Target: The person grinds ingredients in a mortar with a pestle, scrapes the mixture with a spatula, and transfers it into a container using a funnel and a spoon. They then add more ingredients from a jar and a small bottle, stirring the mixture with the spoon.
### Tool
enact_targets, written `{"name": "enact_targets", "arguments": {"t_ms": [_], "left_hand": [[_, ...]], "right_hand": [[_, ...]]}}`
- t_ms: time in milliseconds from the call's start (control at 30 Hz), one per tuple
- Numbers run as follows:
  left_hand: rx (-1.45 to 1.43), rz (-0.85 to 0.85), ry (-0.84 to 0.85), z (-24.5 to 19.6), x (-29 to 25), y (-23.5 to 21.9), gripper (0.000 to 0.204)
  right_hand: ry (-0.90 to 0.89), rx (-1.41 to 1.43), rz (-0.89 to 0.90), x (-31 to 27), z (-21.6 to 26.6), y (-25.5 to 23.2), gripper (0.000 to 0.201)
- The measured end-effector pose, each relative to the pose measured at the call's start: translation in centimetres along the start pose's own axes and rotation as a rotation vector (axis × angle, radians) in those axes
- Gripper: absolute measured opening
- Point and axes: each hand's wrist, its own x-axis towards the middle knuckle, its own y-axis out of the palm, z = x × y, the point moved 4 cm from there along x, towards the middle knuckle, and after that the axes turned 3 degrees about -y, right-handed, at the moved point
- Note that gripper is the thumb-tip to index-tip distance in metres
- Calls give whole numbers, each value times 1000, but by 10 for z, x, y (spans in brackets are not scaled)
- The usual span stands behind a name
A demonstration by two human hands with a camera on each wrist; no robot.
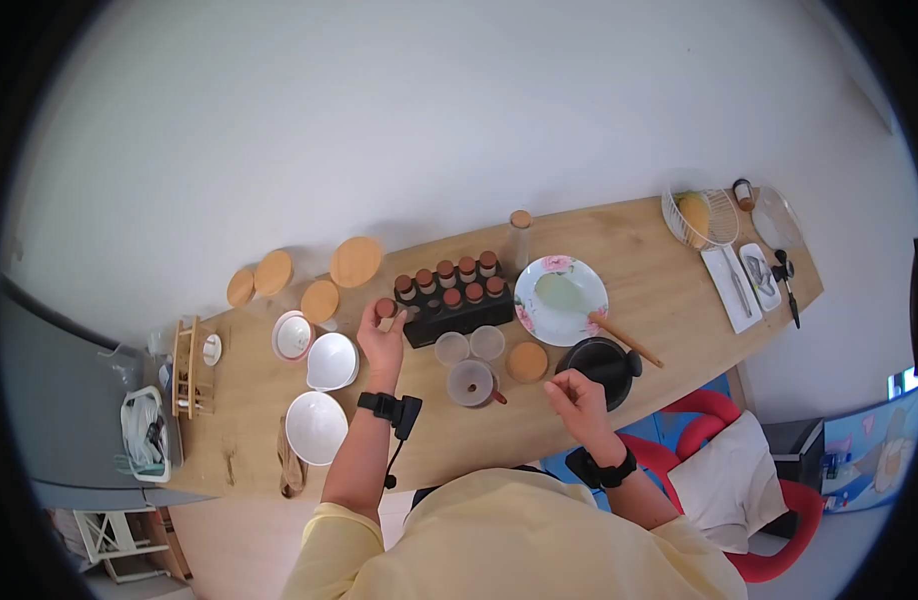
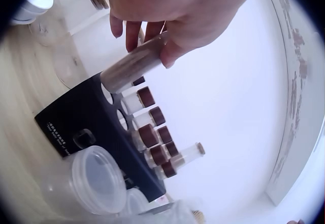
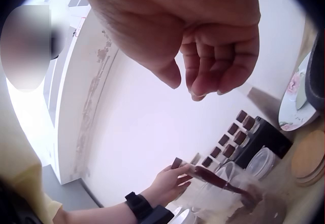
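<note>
My left hand (image 1: 381,345) grips a spice tube (image 2: 133,64) with a brown lid, at the left end of the black rack (image 2: 96,127). In the left wrist view the tube is tilted, its lower end close over the rack's empty holes, and brownish contents show through its wall. Several brown-lidded tubes (image 1: 446,271) stand in the rack. My right hand (image 1: 584,408) hovers by the black pot (image 1: 599,365), fingers loosely curled with nothing in them. In front of the rack stands a clear cup (image 1: 469,383) with a red-brown handled spoon (image 3: 213,178) in it.
A floral plate (image 1: 589,330) carries a spatula with a wooden handle (image 1: 629,341). White bowls (image 1: 317,428) and wooden-lidded jars (image 1: 356,262) stand at left. Toward the right are a wire basket (image 1: 714,225) and a white tray (image 1: 729,290). A round wooden lid (image 1: 527,362) lies by the pot.
</note>
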Motion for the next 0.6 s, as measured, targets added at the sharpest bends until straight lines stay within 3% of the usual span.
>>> {"name": "enact_targets", "arguments": {"t_ms": [133,400,600], "left_hand": [[-26,30,-12,1,4,4,38],[92,67,54,-9,12,17,39],[76,72,41,12,19,20,34]], "right_hand": [[31,21,-90,-1,-13,-10,10],[41,-57,-72,4,-13,-12,10],[51,-81,-63,5,-19,-12,9]]}}
